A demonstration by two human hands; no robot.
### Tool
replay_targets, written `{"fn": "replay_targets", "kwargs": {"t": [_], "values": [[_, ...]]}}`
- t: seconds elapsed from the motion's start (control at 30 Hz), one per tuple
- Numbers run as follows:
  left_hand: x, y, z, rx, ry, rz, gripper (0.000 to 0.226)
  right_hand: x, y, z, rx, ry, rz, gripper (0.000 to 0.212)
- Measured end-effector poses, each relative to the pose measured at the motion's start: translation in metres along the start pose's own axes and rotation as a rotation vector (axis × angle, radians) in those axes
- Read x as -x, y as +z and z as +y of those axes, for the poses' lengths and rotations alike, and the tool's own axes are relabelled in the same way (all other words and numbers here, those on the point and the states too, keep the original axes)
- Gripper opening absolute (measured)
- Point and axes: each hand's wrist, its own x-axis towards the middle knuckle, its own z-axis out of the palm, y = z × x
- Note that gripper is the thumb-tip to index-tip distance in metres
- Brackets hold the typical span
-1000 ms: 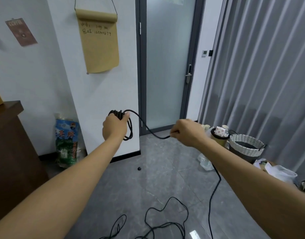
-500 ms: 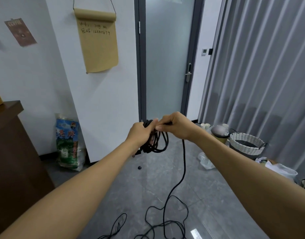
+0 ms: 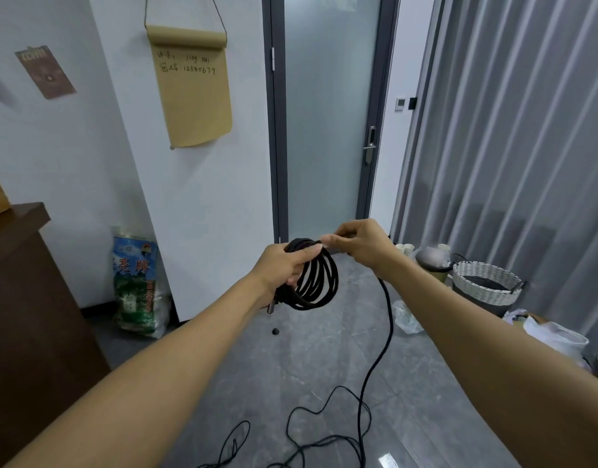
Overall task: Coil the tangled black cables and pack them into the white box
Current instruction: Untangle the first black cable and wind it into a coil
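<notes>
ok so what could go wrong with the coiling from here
1. The left hand grips the coiled black cable loops only at their top, so loops hanging free below may slip out and unravel.
2. The loose black cable on the grey floor lies in crossing loops; pulling it up with the right hand could tighten a knot.
</notes>
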Motion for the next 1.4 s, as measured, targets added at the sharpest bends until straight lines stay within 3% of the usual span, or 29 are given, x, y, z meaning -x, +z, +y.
{"fn": "replay_targets", "kwargs": {"t": [0.13, 0.33, 0.5, 0.57, 0.67, 0.8, 0.87, 0.97, 1.17, 1.33, 1.4], "values": [[-0.005, -0.026, -0.002, 0.040, -0.026, 0.181, 0.039, 0.002, -0.015, 0.021, 0.036, 0.072, 0.057, 0.026], [-0.014, -0.075, -0.015, 0.000, -0.051, 0.392, 0.027, 0.007, -0.024, 0.047, 0.077, 0.119, 0.078, 0.025], [-0.016, -0.103, -0.015, -0.026, -0.084, 0.664, 0.035, 0.005, -0.031, 0.062, 0.072, 0.155, 0.158, 0.023], [-0.018, -0.101, -0.015, -0.053, -0.070, 0.791, 0.033, 0.000, -0.025, 0.063, 0.185, 0.132, 0.189, 0.020], [-0.021, -0.086, -0.013, -0.229, -0.025, 0.878, 0.038, -0.002, -0.007, 0.046, 0.546, 0.027, 0.196, 0.014], [-0.024, -0.054, -0.005, -0.455, 0.065, 0.783, 0.038, 0.000, 0.020, 0.008, 0.850, -0.251, -0.046, 0.016], [-0.023, -0.037, -0.002, -0.541, 0.102, 0.719, 0.035, 0.003, 0.032, -0.010, 0.842, -0.351, -0.178, 0.017], [-0.023, -0.021, -0.004, -0.589, 0.137, 0.577, 0.037, 0.007, 0.040, -0.027, 0.659, -0.436, -0.230, 0.015], [-0.014, -0.004, -0.007, -0.205, 0.112, 0.202, 0.041, 0.005, 0.025, -0.023, 0.324, -0.382, -0.200, 0.012], [-0.012, 0.005, -0.007, 0.065, 0.011, 0.076, 0.037, 0.004, 0.019, -0.014, 0.114, -0.214, -0.112, 0.014], [-0.011, 0.009, -0.006, 0.151, -0.005, 0.074, 0.039, 0.002, 0.016, -0.007, 0.111, -0.161, -0.053, 0.027]]}}
